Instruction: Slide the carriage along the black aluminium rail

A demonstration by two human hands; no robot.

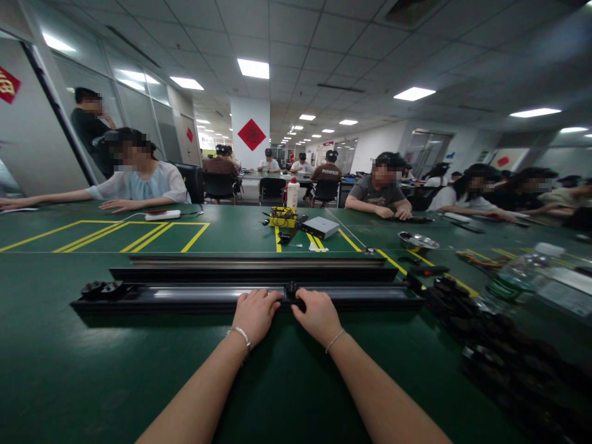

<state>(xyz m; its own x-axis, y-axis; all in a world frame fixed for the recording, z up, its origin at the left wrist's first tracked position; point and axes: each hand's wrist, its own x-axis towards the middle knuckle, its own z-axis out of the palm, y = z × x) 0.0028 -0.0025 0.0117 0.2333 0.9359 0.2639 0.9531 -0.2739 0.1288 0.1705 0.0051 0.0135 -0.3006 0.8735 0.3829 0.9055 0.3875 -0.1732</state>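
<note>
Surface finishes
Rail (pixel 185 293): smooth, glossy, metallic-looking. Bowl (pixel 423 245): shiny metal. Bottle (pixel 520 276): clear plastic. Desk (pixel 139 370): smooth, faintly glossy.

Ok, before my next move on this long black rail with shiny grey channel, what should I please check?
1. Left hand at the rail: ok.
2. Right hand at the small black part on the rail: ok.
3. That part firmly seated: cannot tell.
4. Rail free of other parts: not ok, black round parts sit at its left end.
5. Clear plastic bottle away from the rail: ok.
</note>
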